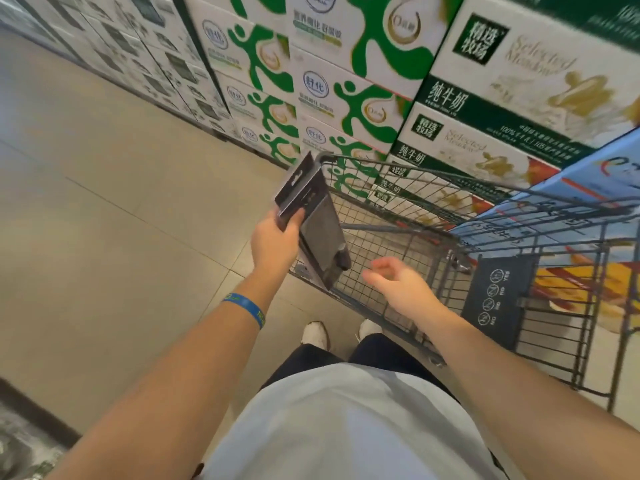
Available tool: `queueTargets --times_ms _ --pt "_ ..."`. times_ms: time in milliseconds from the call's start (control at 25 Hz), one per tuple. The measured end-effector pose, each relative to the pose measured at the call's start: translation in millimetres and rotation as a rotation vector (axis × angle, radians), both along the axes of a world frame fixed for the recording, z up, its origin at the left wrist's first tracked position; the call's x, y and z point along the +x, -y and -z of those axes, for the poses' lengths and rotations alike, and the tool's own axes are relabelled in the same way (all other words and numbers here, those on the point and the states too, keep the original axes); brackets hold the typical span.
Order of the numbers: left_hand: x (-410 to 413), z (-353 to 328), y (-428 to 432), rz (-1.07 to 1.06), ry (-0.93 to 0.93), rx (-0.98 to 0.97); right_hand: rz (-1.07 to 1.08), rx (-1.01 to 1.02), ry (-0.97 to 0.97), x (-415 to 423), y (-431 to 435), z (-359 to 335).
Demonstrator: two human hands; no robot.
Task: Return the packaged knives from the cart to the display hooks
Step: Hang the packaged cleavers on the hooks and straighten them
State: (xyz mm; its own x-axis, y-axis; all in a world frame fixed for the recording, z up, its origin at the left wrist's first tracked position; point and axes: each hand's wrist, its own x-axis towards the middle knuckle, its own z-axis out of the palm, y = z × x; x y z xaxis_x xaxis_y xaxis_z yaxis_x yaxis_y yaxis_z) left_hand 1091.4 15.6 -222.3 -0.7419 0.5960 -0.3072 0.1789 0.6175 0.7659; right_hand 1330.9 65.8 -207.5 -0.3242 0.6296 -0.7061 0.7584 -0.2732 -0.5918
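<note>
Head view: packaged knives (313,216) in left hand (273,242).

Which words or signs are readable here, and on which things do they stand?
"Selected Meadow", "精选牧场", "纯牛奶": dark green milk boxes.
"舒化": green-and-white boxes.
"NO", "YES": cart's seat flap.
Knife package in the left hand: no readable text.
Wristband, blue box: blurred.

Two bare forearms reach forward from the bottom of the view. The left hand (273,242) is raised, wrist straight, fingers (293,216) and thumb closed in a pinch grip on a flat dark package (313,220) — a blue band circles that wrist. The right hand (398,282) sits lower and to the right, palm turned inward, fingers loosely curled and apart — holding nothing
</note>
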Motion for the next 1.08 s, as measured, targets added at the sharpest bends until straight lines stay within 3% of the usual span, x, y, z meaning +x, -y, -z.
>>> queueTargets --times_ms 160,240,440,600,720,840,1080 --pt "-11 -64 -20 0.106 0.122 0.218 -0.098 0.354 0.150 -17 -25 -26" --pt "-12 -93 -30 0.148 0.206 0.358 -0.087 0.397 0.112 -28 -39 -48" --pt "0 -156 -48 -0.061 0.554 0.594 0.115 0.177 -0.392 -34 -39 -90" --pt "-1 -161 -42 0.063 0.760 0.585 0.261 0.197 -0.566 -36 -16 -98" --pt "30 -141 -27 0.205 0.922 0.408 0.446 0.206 -0.581 -29 -9 -106" --pt "70 -128 -27 0.198 0.931 0.344 0.520 0.307 -0.520 -2 -7 -112" --pt "129 -133 -59 0.198 0.543 0.314 0.889 0.464 -0.484 101 10 -142"
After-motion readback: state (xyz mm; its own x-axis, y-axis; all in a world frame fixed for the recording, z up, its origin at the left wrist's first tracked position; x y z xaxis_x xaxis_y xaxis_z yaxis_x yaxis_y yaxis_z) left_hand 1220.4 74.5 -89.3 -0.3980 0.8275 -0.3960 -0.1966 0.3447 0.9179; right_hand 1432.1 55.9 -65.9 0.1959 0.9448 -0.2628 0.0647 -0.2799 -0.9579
